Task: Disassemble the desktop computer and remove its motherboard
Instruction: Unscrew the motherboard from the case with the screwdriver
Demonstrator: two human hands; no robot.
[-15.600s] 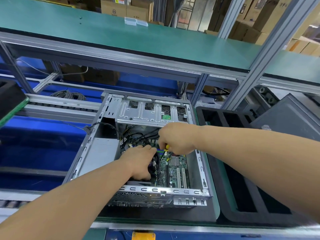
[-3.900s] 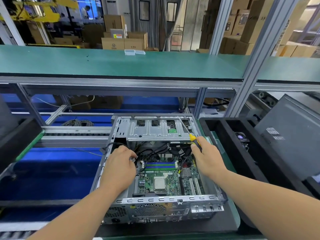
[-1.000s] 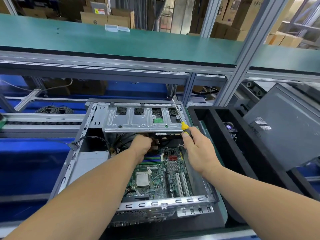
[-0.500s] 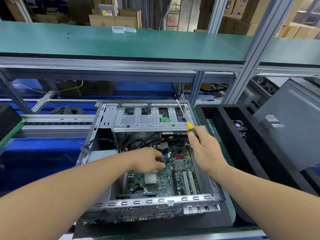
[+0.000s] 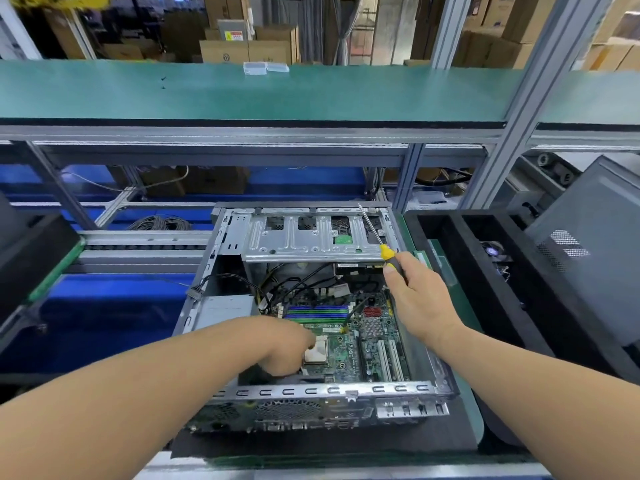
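Since a moment ago, the left hand (image 5: 289, 348) is sitting lower and nearer on the motherboard (image 5: 349, 344), beside the pale processor (image 5: 317, 351); its blurred fingers are curling down at the board, and whether they are gripping anything cannot be told. The motherboard is lying flat inside the open computer case (image 5: 322, 391) on the bench (image 5: 467, 417). Farther back, the right hand (image 5: 420, 301) is gripping a yellow-and-black screwdriver (image 5: 384, 249), tip pointing away over the drive cage (image 5: 311, 239).
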